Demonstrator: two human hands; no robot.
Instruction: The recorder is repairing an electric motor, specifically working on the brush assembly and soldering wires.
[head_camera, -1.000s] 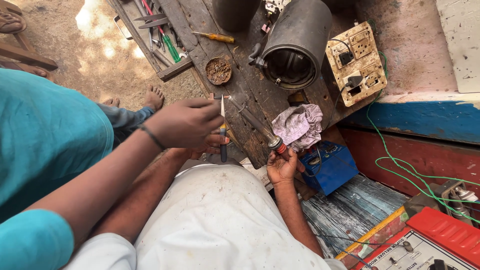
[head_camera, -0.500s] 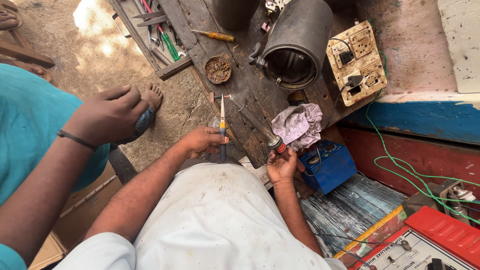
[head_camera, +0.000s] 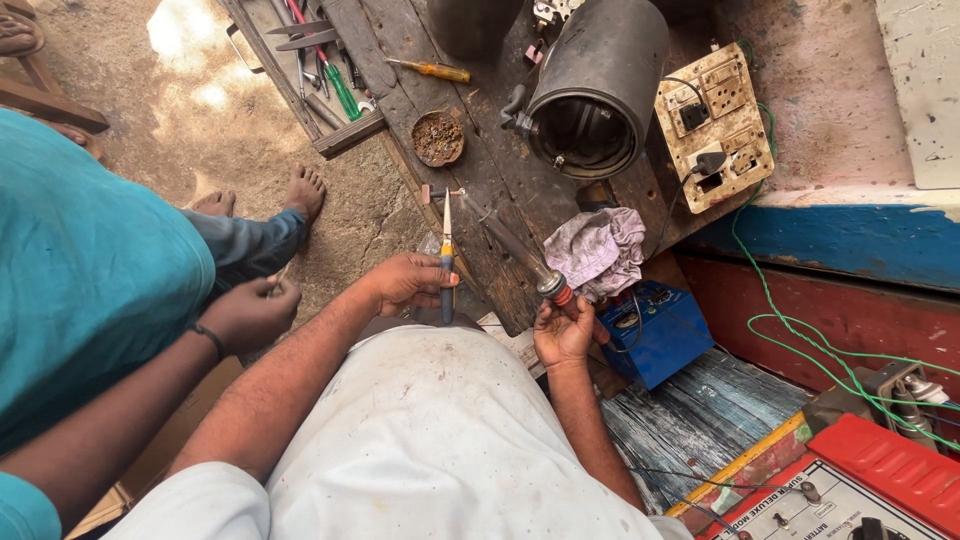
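Note:
My left hand (head_camera: 408, 284) grips a slim tool with a blue and yellow handle (head_camera: 446, 262), its metal tip pointing up to the edge of the dark wooden bench (head_camera: 478, 215). My right hand (head_camera: 563, 332) holds a soldering iron (head_camera: 520, 255) by its red and silver end, the shaft angled up and left so its tip meets the other tool's tip. Both tips sit by a small pink part (head_camera: 426, 193) on the bench edge.
A person in a teal shirt (head_camera: 90, 270) stands at left, a hand (head_camera: 250, 312) near my left arm. On the bench lie a grey motor housing (head_camera: 598, 85), a rag (head_camera: 598, 250), a round tin (head_camera: 438, 138), a socket board (head_camera: 715, 125) and screwdrivers (head_camera: 432, 69). A blue box (head_camera: 660, 335) and red meter (head_camera: 850, 485) sit at right.
The other person's hand has pulled away from the tools at the bench, moving left and down to beside my left arm. My own hands have stayed put.

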